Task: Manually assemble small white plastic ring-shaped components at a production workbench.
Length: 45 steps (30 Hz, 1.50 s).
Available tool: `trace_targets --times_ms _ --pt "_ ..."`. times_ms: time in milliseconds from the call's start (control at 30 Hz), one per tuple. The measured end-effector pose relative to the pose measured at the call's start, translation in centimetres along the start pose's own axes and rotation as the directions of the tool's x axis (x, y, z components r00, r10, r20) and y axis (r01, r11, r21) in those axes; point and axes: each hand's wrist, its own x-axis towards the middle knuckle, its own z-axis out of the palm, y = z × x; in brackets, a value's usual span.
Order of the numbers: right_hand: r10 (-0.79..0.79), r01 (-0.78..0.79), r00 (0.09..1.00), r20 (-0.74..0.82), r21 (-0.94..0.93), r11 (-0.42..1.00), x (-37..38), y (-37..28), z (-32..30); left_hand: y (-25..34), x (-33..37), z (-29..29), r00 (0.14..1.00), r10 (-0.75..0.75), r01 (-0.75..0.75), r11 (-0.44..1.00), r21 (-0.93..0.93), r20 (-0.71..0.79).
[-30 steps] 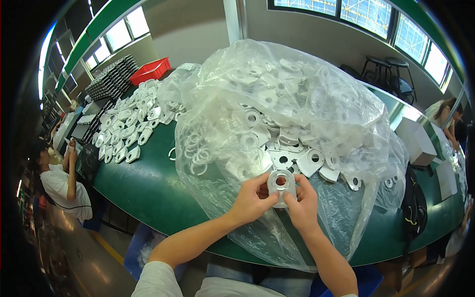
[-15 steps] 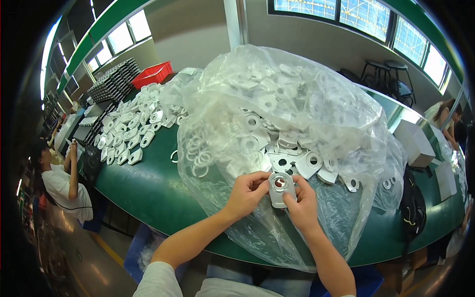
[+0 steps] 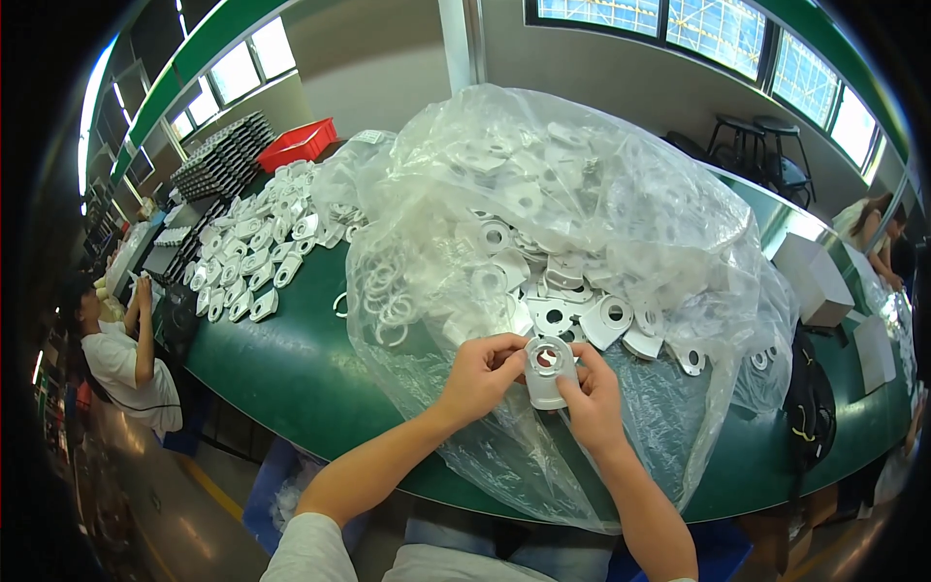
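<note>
The left hand (image 3: 480, 380) and right hand (image 3: 593, 396) pinch 1 white ringed part (image 3: 549, 388) between them, above the clear plastic bag (image 3: 669, 427) on the green table (image 3: 291, 373).

Smooth, plastic-looking pale ring-topped part (image 3: 546, 390), crinkled glossy plastic bag (image 3: 669, 417), smooth glossy green tabletop (image 3: 291, 369), red plastic bin (image 3: 301, 148)
</note>
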Motion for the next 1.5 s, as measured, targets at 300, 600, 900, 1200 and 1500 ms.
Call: trace_targets --times_ms 300,600,900,1200,1500 --pt "-0.067 0.066 0.998 -0.009 -0.059 0.996 1.2 1.6 -0.6 0.5 -0.1 0.4 0.999 0.048 -0.051 0.988 0.148 0.025" --pt "0.007 -0.006 0.999 -0.047 0.012 1.000 0.5 1.0 -0.6 2.4 -3.4 -5.8 0.944 0.149 -0.021 0.918 0.396 -0.295" --pt "-0.012 0.010 1.000 -0.012 -0.134 0.991 0.5 1.1 -0.6 5.8 -9.3 -34.7 0.510 0.316 0.297 0.808 0.509 -0.800" --pt "-0.161 0.115 0.979 -0.126 -0.312 0.943 1.8 1.9 -1.1 5.9 -4.8 -28.0 0.688 0.470 0.222 0.589 0.777 -0.553" --pt "-0.456 0.172 0.751 -0.477 -0.525 0.834 3.1 1.7 -6.8 -0.1 3.7 -0.3 0.852 0.482 -0.418 0.396 0.817 0.202"
